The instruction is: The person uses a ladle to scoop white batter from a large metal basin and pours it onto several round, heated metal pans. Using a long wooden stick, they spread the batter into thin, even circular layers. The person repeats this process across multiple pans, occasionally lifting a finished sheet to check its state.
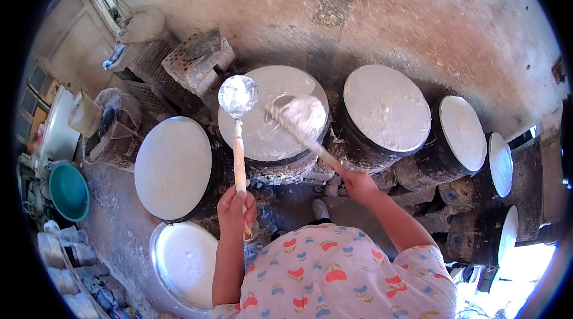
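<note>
My left hand (pixel 237 209) grips the wooden handle of a metal ladle (pixel 238 95). The ladle points away from me, its shiny round bowl over the left edge of a wide round top covered in a white layer (pixel 259 140). My right hand (pixel 360 187) is closed around a wooden-handled tool (pixel 309 140), blurred by motion, whose far end is above the same top. Beside that end, a pale raised mound (pixel 306 112) lies on the layer, with a darker patch at its upper left. Whether the tool touches the layer, I cannot tell.
Dark drums with white-covered tops stand to the left (pixel 174 169) and right (pixel 387 108). A metal basin of white contents (pixel 186 263) sits lower left, near a teal tub (pixel 69 191). Perforated blocks (pixel 197 59) lie against the wall (pixel 403 19). Several stacked containers (pixel 67 269) line the left.
</note>
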{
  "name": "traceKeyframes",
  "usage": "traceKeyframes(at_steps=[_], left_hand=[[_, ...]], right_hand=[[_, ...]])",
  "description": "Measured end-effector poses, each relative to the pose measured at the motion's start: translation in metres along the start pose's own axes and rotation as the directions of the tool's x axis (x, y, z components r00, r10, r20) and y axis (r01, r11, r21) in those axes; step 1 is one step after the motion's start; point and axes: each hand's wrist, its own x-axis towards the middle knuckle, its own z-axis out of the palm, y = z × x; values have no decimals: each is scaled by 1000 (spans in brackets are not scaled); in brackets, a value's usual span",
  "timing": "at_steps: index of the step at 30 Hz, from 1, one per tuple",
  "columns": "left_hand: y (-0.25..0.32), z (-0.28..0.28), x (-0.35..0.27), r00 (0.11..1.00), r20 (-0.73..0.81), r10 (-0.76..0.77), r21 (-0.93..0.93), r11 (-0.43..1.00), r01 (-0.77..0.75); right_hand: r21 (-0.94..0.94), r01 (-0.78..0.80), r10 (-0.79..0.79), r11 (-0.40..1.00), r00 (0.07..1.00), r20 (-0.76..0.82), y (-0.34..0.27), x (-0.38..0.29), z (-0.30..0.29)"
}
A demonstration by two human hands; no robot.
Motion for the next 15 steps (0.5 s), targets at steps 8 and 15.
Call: traceKeyframes(at_steps=[8,15], left_hand=[[-5,11,1,997,-74,-19,-8,1000,19],[22,3,-13,999,-6,-45,-322,946,40]], right_hand=[[56,-68,78,996,980,-183,18,105,-19],[338,99,-45,936,985,-165,1,122,-29]])
